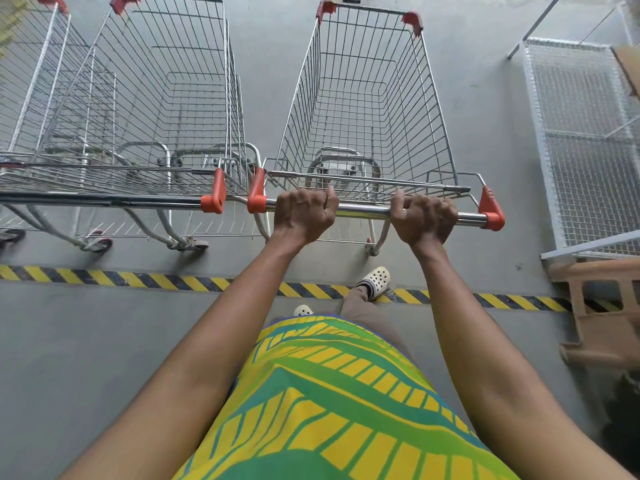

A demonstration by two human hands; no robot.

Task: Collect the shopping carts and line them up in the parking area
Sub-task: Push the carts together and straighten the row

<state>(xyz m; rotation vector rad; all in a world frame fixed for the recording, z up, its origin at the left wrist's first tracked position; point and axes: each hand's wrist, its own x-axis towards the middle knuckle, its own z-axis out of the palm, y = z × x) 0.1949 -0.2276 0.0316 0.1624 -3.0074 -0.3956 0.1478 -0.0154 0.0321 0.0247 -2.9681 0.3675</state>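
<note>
Both hands were on the handle bar point(367, 211) of the right-hand cart point(363, 109). Left hand point(304, 214) wrapped the bar near its left orange end cap point(257, 199), knuckles up, grip closed around the tube. Right hand point(423, 216) did the same nearer the right end cap point(491, 211), grip closed on the bar. The 2 hands were spread apart along the bar, likely for steering control so the cart tracked straight instead of swinging.

The held cart stood past the yellow-black hazard stripe point(138, 278) on the grey floor point(86, 341), parallel to the neighbouring cart point(156, 98) on its left. Their handle end caps sat just beside each other, nearly level, with a narrow gap between the baskets. A 3rd cart point(31, 81) showed at the far left edge, partly cut off. Handles roughly formed 1 line, so the row looked like the parking spot and this cart looked almost docked.

Arms were extended and one foot in a pale clog point(375, 282) was on the stripe, consistent with a forward push. Judgement: final alignment step; remaining work seemed to be squaring the handle with the neighbour's.

A wire mesh panel point(585, 133) lay on the floor to the right, well apart from the cart, with a wooden frame point(602, 306) nearby. Risk: clipping the neighbour's end cap.
</note>
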